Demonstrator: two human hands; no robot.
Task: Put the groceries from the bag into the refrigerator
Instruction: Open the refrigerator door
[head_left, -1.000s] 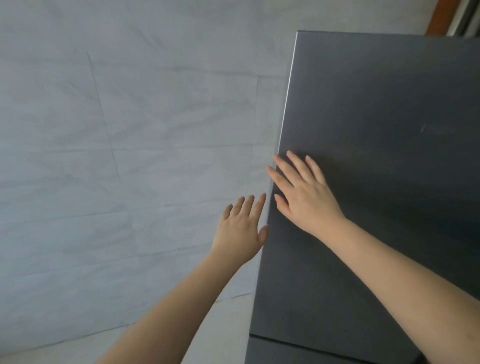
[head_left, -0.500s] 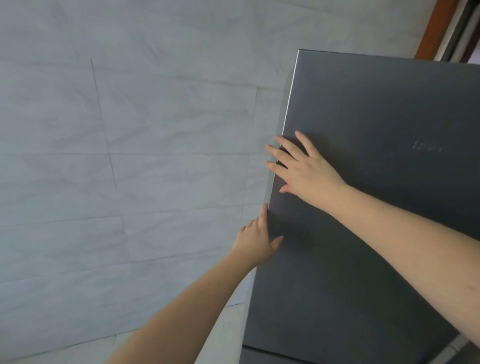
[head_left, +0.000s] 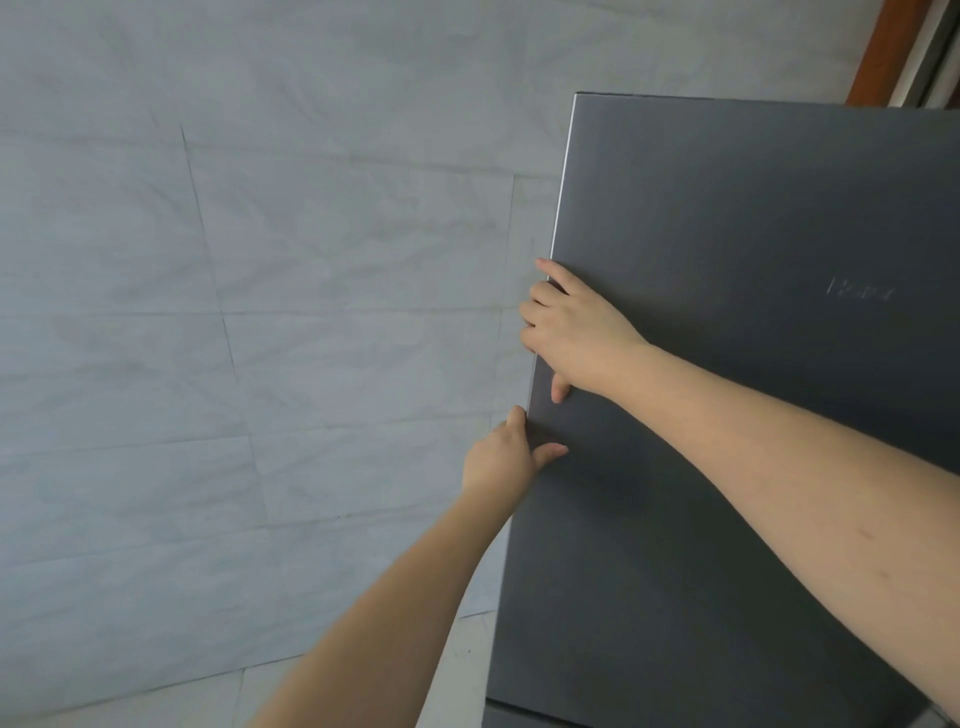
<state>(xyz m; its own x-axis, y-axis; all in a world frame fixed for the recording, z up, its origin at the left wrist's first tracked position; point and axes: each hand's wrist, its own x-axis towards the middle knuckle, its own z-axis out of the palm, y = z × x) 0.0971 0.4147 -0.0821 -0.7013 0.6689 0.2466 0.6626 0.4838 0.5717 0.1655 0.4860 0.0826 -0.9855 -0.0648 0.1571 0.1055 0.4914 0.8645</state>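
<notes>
The dark grey refrigerator door (head_left: 727, 415) fills the right half of the view and looks closed. My right hand (head_left: 576, 332) grips the door's left edge, fingers curled around it and thumb flat on the front. Just below, my left hand (head_left: 506, 457) holds the same edge, fingers hidden behind it and thumb resting on the door face. No bag or groceries are in view.
A pale grey tiled wall (head_left: 260, 338) stands close to the left of the refrigerator. A strip of light floor (head_left: 457, 670) shows at the bottom. A brown door frame (head_left: 878, 47) rises at the top right. A seam to a lower door (head_left: 524, 709) runs below.
My right hand went from lying flat on the door to curling its fingers around the left edge. My left hand rose from the wall side and took hold of the same edge.
</notes>
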